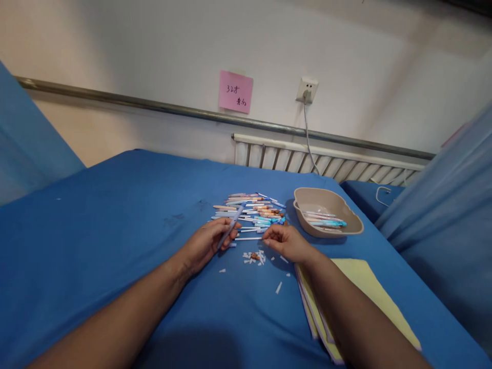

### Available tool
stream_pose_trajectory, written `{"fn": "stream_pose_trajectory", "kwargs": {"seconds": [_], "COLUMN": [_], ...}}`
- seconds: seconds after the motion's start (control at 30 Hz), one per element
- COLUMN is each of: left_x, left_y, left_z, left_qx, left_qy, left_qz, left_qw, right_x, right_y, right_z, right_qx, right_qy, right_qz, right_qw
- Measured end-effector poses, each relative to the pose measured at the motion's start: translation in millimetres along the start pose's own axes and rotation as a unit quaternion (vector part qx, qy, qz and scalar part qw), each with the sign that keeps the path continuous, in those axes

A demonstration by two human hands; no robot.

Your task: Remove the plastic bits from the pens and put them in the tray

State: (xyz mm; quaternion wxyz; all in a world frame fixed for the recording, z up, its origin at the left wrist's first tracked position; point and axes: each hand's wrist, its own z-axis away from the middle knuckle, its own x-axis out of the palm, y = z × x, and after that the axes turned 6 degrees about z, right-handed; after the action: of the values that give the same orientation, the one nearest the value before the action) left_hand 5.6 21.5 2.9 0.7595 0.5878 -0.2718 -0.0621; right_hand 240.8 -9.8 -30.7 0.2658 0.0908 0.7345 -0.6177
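Blue-covered table (pixel 115 246), bare along its left side and near-left corner. Toward the middle, left hand (pixel 203 243) lying on the cloth, fingers folded shut around a pale pen barrel (pixel 231 225), barrel slanted up and away toward the far edge, tip end over the heap. On the wall behind the far edge, pink note (pixel 236 91) with handwriting. Just right of the left hand, thin white refill (pixel 248 239) lying crosswise between the two hands, near end at the barrel, far end at the right fingers. Behind it, toward the far edge, loose pile of pens (pixel 253 210), mostly white, blue and orange, criss-crossed. On the near side of the refill, scatter of small white bits (pixel 253 257), a few strays further toward the near edge. Right hand (pixel 286 241), knuckles up, fingertips pinched together on the refill's end. Wall socket (pixel 306 90) with cable plugged in, above the far edge. Near the right edge, beige tray (pixel 346 228), a few pens inside, well clear of both hands. Under the right forearm, at the near-right corner, stack of yellow sheets (pixel 365 287).
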Motion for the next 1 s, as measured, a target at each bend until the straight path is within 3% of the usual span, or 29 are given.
{"fn": "stream_pose_trajectory", "kwargs": {"seconds": [0.2, 0.47, 0.67, 0.8, 1.0], "left_x": [0, -9, -6, -5, -2], "left_y": [6, 17, 11, 8, 8], "left_z": [2, 1, 0, 0, 1], "left_qx": [0.03, 0.071, 0.052, 0.042, 0.024], "left_qy": [0.02, 0.051, 0.056, 0.044, 0.04], "left_qz": [0.027, 0.058, 0.059, 0.056, 0.001], "left_qw": [0.999, 0.994, 0.995, 0.997, 0.999], "right_x": [2, -16, -34, -39, -31], "right_y": [-5, -1, -8, -25, -35], "right_z": [2, 2, 12, 22, 25], "right_qx": [-0.026, -0.017, 0.031, 0.073, 0.098], "right_qy": [0.016, 0.056, -0.06, -0.147, -0.144], "right_qz": [0.074, 0.196, 0.274, 0.345, 0.485], "right_qw": [0.997, 0.979, 0.959, 0.924, 0.857]}}
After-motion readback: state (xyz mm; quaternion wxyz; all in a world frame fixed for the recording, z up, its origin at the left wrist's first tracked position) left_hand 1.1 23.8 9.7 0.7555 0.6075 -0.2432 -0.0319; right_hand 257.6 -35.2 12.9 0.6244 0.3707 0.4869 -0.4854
